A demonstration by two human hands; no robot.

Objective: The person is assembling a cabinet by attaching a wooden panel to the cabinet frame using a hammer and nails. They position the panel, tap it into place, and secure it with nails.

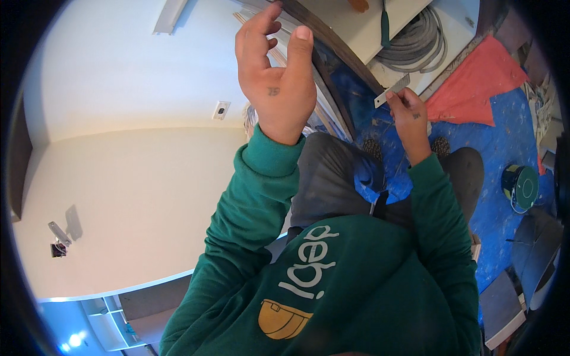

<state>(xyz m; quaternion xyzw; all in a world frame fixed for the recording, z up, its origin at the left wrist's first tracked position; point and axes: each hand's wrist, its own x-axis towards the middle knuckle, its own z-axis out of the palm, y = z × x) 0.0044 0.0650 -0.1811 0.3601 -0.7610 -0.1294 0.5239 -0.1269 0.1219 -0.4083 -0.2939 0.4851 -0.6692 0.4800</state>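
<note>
My left hand [276,83] is raised in front of the pale wall, thumb up and fingers loosely bent and apart. Nothing shows in it. Lower and to the right, my right hand [411,118] pinches a flat metal snap-off knife blade [391,92] between thumb and fingers. The blade has a hole near its lower left end and slants up to the right. Behind it lie a coiled grey hose or cable [415,44] on a white surface and a dark-handled tool [385,26].
A blue covering [499,139] spreads over the floor around my feet. On it are a red cloth [475,89] and a dark lidded bucket [525,185]. Long trim strips [332,98] lean beside my left arm; a wall outlet [221,110] is at left.
</note>
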